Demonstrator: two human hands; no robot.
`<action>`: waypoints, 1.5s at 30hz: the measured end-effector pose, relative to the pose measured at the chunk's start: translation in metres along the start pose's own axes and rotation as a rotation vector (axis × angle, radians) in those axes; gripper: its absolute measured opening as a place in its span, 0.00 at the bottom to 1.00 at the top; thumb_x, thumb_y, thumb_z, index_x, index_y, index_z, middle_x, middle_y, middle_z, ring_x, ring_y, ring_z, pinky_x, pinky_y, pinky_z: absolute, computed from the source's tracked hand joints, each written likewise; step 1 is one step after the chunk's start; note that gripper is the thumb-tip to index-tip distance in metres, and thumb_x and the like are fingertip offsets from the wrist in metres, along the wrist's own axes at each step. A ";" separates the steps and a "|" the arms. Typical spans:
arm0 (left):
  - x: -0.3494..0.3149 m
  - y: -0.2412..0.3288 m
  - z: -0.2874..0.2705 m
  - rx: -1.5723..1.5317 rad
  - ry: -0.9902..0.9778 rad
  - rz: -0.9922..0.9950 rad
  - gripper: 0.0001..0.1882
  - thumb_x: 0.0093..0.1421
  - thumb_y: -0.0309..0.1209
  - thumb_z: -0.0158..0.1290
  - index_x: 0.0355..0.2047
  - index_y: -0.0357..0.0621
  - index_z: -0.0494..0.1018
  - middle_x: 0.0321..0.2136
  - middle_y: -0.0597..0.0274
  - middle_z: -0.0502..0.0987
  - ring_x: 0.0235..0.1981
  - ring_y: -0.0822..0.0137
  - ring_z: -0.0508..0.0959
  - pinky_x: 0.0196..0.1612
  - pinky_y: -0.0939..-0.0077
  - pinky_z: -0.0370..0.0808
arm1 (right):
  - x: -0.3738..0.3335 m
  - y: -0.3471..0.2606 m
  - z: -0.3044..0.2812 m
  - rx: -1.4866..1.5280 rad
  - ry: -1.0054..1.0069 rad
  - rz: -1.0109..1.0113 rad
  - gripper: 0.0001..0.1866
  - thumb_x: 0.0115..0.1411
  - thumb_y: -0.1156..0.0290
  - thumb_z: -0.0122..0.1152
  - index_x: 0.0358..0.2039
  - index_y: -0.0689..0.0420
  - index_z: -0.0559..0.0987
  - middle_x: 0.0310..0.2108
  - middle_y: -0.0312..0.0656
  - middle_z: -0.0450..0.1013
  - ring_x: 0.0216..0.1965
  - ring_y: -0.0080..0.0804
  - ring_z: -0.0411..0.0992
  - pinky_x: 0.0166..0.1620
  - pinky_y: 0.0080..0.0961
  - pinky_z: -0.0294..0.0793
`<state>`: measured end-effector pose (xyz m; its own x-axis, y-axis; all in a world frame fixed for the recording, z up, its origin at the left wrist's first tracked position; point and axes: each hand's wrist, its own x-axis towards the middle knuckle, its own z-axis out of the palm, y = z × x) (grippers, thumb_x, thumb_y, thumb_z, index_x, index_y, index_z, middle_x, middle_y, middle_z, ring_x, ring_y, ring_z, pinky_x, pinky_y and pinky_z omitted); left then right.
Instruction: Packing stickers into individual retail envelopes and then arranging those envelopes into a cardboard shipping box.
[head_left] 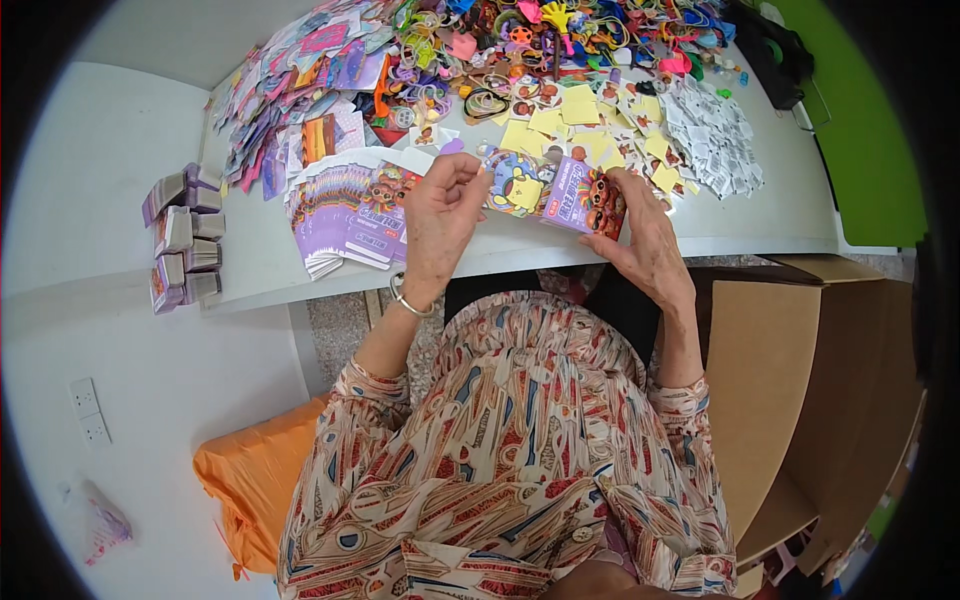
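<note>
My right hand [648,240] grips a small purple printed packet [588,198] at its right edge, thumb below and fingers behind. At the packet's left end is a round-patterned card with a yellow cartoon figure [522,188]; whether it is inside or against the packet is unclear. My left hand [445,215] is closed, fingertips pinched beside that card; anything between them is too small to make out. Left of this hand, a fanned row of similar purple packets [335,212] lies along the white table's [740,225] near edge.
Colourful small toys [520,60] heap at the back, with flat printed pieces [310,75] to the left. Yellow slips [580,105] and white paper bits [715,135] lie behind my right hand. Bundled packets [187,235] stand far left. A cardboard box [765,370] is at right, an orange bag [260,465] lower left.
</note>
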<state>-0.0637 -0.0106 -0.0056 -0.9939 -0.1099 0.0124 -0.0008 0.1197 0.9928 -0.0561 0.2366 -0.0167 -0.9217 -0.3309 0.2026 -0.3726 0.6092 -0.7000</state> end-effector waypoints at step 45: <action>0.120 -0.073 -0.090 1.197 0.084 0.282 0.14 0.49 0.40 0.63 0.27 0.43 0.76 0.28 0.60 0.78 0.33 0.59 0.75 0.36 0.66 0.69 | -0.007 -0.022 0.034 0.268 0.201 0.217 0.38 0.45 0.66 0.71 0.52 0.66 0.62 0.42 0.51 0.71 0.42 0.38 0.73 0.48 0.32 0.72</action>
<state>-0.1732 -0.1214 -0.0655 -0.9656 0.0088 0.2600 0.0680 0.9732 0.2198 -0.0380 0.2007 -0.0257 -0.9886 -0.0509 0.1416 -0.1497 0.4313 -0.8897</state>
